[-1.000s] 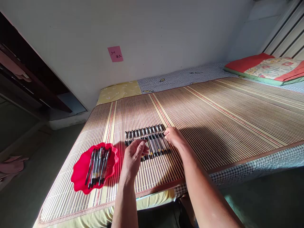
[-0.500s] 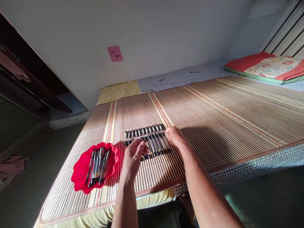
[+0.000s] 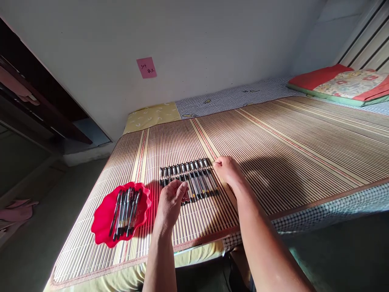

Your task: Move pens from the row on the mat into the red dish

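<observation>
A row of several black pens [image 3: 194, 178] lies side by side on a striped bamboo mat [image 3: 273, 154]. My left hand [image 3: 170, 201] hovers over the left end of the row with its fingers curled; whether it holds a pen I cannot make out. My right hand [image 3: 228, 170] rests at the right end of the row, fingers pinched together next to the last pen. To the left, a red scalloped tray [image 3: 105, 219] holds several more black pens [image 3: 126, 211].
The mat covers a bed against a white wall with a pink sticky note [image 3: 146, 67]. A folded red and floral quilt [image 3: 346, 83] lies at the far right. The bed's front edge [image 3: 197, 247] is close to me. A dark shelf [image 3: 36, 105] stands at left.
My right hand has shifted slightly right and away from the row's end. My left hand has barely moved. The pens and tray stay put.
</observation>
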Demonstrator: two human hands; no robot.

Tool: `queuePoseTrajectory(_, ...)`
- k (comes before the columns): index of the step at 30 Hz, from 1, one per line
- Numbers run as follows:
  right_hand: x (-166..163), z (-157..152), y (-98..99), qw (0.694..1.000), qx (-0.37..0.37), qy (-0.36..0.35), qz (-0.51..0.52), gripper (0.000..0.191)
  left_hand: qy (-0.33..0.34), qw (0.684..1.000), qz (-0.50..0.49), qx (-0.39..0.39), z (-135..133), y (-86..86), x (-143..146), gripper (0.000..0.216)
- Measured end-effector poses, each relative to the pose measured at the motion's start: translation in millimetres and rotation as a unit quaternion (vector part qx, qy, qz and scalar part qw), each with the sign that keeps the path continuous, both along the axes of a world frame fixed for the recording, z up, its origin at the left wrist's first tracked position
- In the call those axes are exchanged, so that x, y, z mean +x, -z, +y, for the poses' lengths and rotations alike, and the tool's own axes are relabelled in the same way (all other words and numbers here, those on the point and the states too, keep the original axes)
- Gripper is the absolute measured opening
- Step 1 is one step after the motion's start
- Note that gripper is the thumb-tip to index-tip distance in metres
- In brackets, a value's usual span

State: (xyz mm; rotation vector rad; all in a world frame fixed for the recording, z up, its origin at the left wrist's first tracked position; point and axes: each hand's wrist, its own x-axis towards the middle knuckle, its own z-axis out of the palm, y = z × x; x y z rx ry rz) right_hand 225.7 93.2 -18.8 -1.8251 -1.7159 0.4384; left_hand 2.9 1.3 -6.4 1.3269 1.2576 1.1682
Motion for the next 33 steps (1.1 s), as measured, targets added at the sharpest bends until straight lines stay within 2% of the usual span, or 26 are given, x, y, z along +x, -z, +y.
queuePoseTrajectory(2,2.0,-3.3,-7.4,0.998,0.030,0.006,0.049,0.027,-0.001,1.000,0.008,0.003,-1.0,-0.2,0.2,0.048)
queuePoseTrajectory(4,3.3,-8.1,-17.3,0.987,0.093,0.008,0.131,0.029,-0.001,1.000,0.023,0.006,-2.8,-0.9,0.6,0.053)
queuePoseTrajectory(7,4.0,-15.2,-32.4,0.952,0.209,0.018,0.224,0.036,0.018,0.999,0.037,-0.003,-5.9,-2.5,1.0,0.057)
queuePoseTrajectory(10,2.8,-18.9,-40.8,0.923,0.268,0.051,0.273,0.037,0.040,0.997,0.066,-0.006,-8.0,-5.4,1.4,0.058)
queuePoseTrajectory(13,-1.0,-18.3,-40.1,0.906,0.275,0.058,0.316,0.034,0.069,0.989,0.127,0.005,-10.1,-10.2,3.3,0.056)
queuePoseTrajectory(15,-5.4,-16.3,-35.7,0.906,0.266,0.041,0.326,0.034,0.099,0.982,0.159,0.001,-12.2,-13.4,6.5,0.054)
queuePoseTrajectory(19,-17.1,-10.9,-21.0,0.940,0.177,-0.067,0.282,0.031,0.112,0.973,0.196,-0.042,-15.0,-16.3,12.6,0.042)
queuePoseTrajectory(22,-24.0,-7.6,-10.6,0.964,0.118,-0.110,0.211,0.023,0.052,0.976,0.207,-0.034,-13.9,-16.7,2.9,0.023)
queuePoseTrajectory(25,-25.0,-6.3,-5.8,0.973,0.103,-0.111,0.174,0.019,-0.079,0.967,0.244,0.007,-13.6,-18.1,-30.7,0.010)
queuePoseTrajectory(27,-23.2,-6.2,-5.2,0.975,0.103,-0.103,0.167,0.019,-0.217,0.923,0.317,-0.001,-15.9,-18.4,-62.8,0.010)
queuePoseTrajectory(28,-22.1,-6.3,-5.2,0.976,0.103,-0.098,0.166,0.019,-0.299,0.883,0.360,-0.033,-17.7,-17.7,-79.3,0.009)
queuePoseTrajectory(29,-21.3,-6.4,-5.3,0.976,0.105,-0.093,0.165,0.019,-0.346,0.857,0.377,-0.054,-19.6,-16.1,-94.7,0.008)
queuePoseTrajectory(31,-20.7,-6.3,-5.1,0.976,0.107,-0.089,0.167,0.019,-0.382,0.835,0.390,-0.076,-23.2,-10.0,-119.5,0.012)
queuePoseTrajectory(33,-21.6,-6.1,-4.3,0.975,0.108,-0.093,0.170,0.019,-0.386,0.831,0.392,-0.080,-25.4,-1.0,-134.7,0.018)
